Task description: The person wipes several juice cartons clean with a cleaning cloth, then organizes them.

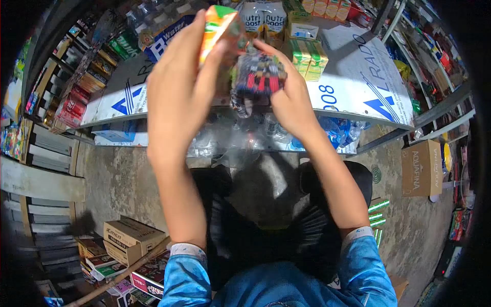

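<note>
My left hand [179, 87] is raised over the shelf and closed around an orange, white and green drink carton [217, 30], which is tilted. Close beside it, my right hand [294, 100] grips a crumpled dark patterned cloth [259, 77] with pink and pale patches. The cloth hangs down in front of the shelf edge, just right of the carton. Both hands are slightly blurred, and some fingertips are hidden behind what they hold. Behind the right hand stand yellow-green drink cartons [308, 59] in a small block.
White Nutriboost packs [263, 20] stand at the back of the white-topped shelf [358, 77]. Red cans [73, 110] line the left side. Wrapped bottles [337, 133] lie on the level below. An Aquafina box [422, 169] is at right, an X-Men box [133, 238] on the lower left.
</note>
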The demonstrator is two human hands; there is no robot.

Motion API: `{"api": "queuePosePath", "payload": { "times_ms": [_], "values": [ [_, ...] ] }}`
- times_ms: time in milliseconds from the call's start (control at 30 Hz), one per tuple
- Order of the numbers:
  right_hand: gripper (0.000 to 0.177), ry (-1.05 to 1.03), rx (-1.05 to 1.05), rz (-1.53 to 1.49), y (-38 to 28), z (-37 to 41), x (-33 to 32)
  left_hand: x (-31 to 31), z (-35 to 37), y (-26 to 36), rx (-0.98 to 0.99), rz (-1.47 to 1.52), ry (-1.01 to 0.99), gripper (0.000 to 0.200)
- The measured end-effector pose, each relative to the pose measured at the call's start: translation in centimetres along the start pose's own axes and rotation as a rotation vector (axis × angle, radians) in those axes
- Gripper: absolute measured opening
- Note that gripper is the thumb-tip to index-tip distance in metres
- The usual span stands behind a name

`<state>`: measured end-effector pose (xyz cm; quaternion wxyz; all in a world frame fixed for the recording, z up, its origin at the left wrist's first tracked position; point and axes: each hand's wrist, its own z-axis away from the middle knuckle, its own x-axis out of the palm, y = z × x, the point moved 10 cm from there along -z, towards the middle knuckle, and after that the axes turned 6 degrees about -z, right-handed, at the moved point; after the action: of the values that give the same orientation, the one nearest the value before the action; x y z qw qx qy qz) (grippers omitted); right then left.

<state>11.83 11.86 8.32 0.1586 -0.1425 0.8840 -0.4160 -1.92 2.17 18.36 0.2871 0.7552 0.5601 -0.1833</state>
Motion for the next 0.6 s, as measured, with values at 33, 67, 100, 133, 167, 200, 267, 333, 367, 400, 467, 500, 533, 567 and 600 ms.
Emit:
{"api": "queuePosePath", "payload": {
  "times_ms": [33,67,100,133,167,200,267,333,367,400,467,500,533,567,600],
  "values": [
    [0.073,-0.006,-0.002,0.003,-1.6,0.2,0.6,0.4,-0.1,0.6,-0.023,-0.059,-0.002,0.042],
    [0.077,-0.023,-0.117,0.067,-4.3,0.6,1.6,0.4,-0.2,1.2,0.020,-0.134,0.050,0.041],
    [0.082,-0.039,-0.231,0.131,-6.4,1.0,2.2,0.3,-0.3,1.3,0.019,-0.128,0.054,0.041],
    [0.092,-0.113,-0.257,0.108,-6.9,1.1,2.8,0.3,-0.4,1.1,-0.013,-0.115,0.046,0.040],
    [0.092,-0.111,-0.258,0.113,-6.7,1.1,3.0,0.2,-0.6,0.9,-0.042,-0.103,0.040,0.039],
    [0.092,-0.082,-0.226,0.069,-5.7,1.2,3.2,0.5,-0.7,0.4,-0.048,-0.031,0.034,0.039],
    [0.074,-0.050,-0.098,-0.045,-1.4,1.7,4.4,0.6,-0.7,0.7,-0.031,-0.018,0.018,0.039],
    [0.061,0.046,0.072,-0.240,5.0,2.4,6.2,1.0,-0.9,1.2,-0.024,0.025,-0.032,0.038],
    [0.060,0.029,0.205,-0.382,7.2,2.5,7.3,1.2,-1.0,1.6,-0.013,0.026,-0.037,0.038],
    [0.060,0.041,0.206,-0.382,5.1,1.8,7.1,1.5,-0.9,2.0,-0.008,-0.007,-0.034,0.038],
    [0.056,0.296,0.491,-0.725,2.1,2.1,5.2,1.7,-0.6,1.9,-0.031,-0.057,-0.023,0.038],
    [0.056,0.294,0.498,-0.724,2.6,2.2,5.1,1.4,-0.7,1.4,-0.046,-0.082,-0.004,0.038],
    [0.057,0.204,0.238,-0.711,0.8,0.8,4.7,1.2,-0.9,0.9,-0.019,-0.057,0.013,0.038],
    [0.061,0.115,-0.019,-0.696,-1.4,0.1,4.6,1.0,-0.8,0.4,0.009,-0.035,0.025,0.038],
    [0.063,0.077,-0.086,-0.541,-2.0,-0.2,4.9,0.8,-0.6,0.0,0.010,-0.043,0.023,0.038]
  ]
}}
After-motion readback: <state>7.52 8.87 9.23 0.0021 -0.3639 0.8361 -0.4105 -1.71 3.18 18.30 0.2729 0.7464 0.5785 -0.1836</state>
